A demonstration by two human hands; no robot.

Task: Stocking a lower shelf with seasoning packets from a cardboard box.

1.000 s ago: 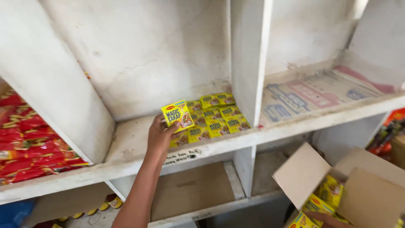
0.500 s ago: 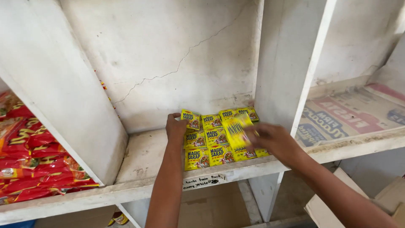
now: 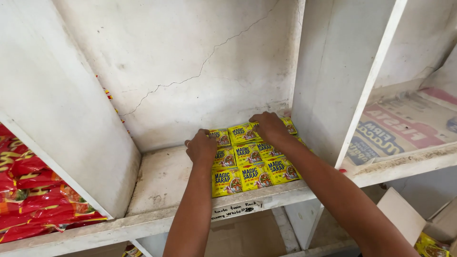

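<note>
Several small yellow seasoning sachets [image 3: 252, 166] lie flat in rows on a white wooden shelf [image 3: 162, 181], toward its right side. My left hand [image 3: 202, 147] rests palm down on the left back corner of the sachets, fingers curled over one. My right hand [image 3: 268, 126] presses down on the sachets at the back right, close to the white divider [image 3: 333, 81]. Both forearms reach in from below.
A slanted white divider [image 3: 62, 119] bounds the compartment on the left, with red snack packets [image 3: 33, 195] beyond it. Printed paper [image 3: 404, 123] lines the right compartment. A cardboard box flap [image 3: 400, 214] and yellow packets [image 3: 431, 245] show at the bottom right. The back wall is cracked.
The view moved closer. My left hand set a sachet it held upright down among the rows. My right hand came in and shifted from the front right to the back right sachets.
</note>
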